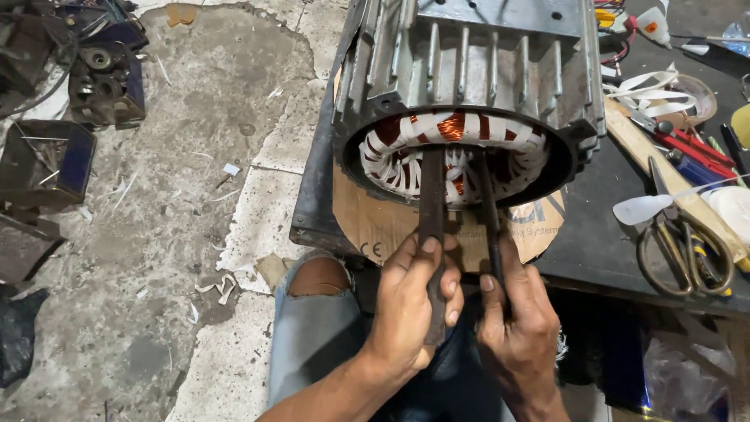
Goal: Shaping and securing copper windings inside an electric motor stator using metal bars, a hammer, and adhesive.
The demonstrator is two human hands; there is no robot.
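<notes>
1. Head view: the left hand [410, 301] is wrapped around a flat dark metal bar [431, 234].
2. The right hand [516, 316] is closed on a thin dark rod [489, 219].
3. Both tools reach up from the hands into the copper coils of a ribbed metal motor housing [469, 86] on the dark surface [594, 242].
4. Scissors [680, 242] lie right of the right hand.

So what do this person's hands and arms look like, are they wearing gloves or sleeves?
No gloves and no sleeves in view. The left hand and right hand are bare, as are both forearms. No rings, watch or bands show. The fingers have short nails and look smudged with workshop grime.
</notes>
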